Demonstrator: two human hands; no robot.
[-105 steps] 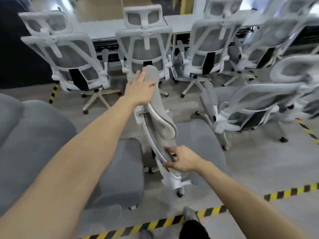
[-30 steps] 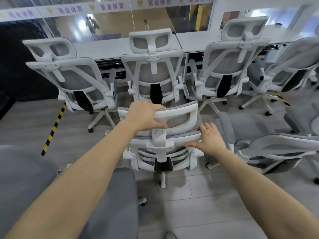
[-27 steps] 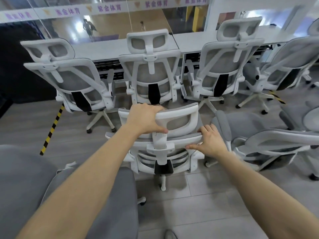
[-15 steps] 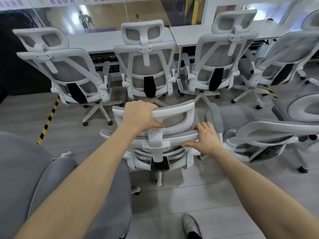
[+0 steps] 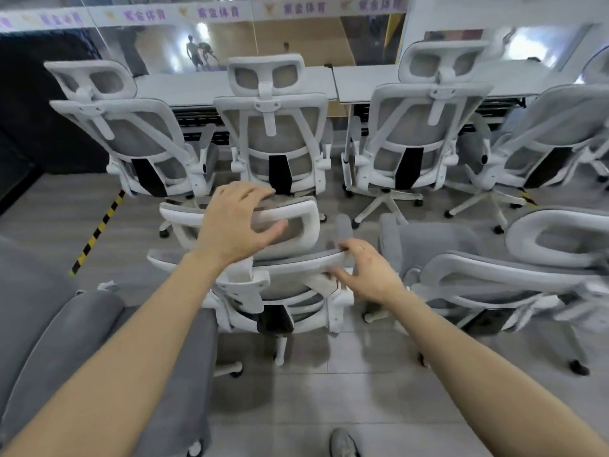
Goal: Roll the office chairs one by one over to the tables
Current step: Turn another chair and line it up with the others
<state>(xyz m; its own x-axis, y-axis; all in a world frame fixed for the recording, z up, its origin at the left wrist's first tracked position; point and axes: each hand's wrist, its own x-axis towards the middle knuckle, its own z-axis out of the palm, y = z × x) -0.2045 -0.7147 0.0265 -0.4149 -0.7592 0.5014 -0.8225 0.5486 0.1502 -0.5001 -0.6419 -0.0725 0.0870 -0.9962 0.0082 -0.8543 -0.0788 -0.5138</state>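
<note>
A white-framed office chair with grey mesh (image 5: 291, 291) stands just in front of me, its back toward me, behind the row at the white tables (image 5: 184, 87). My left hand (image 5: 237, 225) hovers at its headrest (image 5: 303, 222), fingers spread and thumb apart, no firm grip. My right hand (image 5: 369, 275) is at the right end of the backrest's top rim, fingers loose and open. Both hands look blurred by motion.
Three matching chairs (image 5: 131, 136) (image 5: 273, 136) (image 5: 418, 133) are lined up at the tables, a fourth (image 5: 543, 133) angled at the right. Another chair (image 5: 510, 275) stands close on the right, grey cushioned seats (image 5: 66, 341) on the left. Yellow-black floor tape (image 5: 95, 232) runs at left. My shoe (image 5: 342, 443) shows below.
The chair was turned upright-facing and rolled toward the row of chairs. Both hands, gripping the headrest and backrest rim half a second ago, have now loosened and spread their fingers.
</note>
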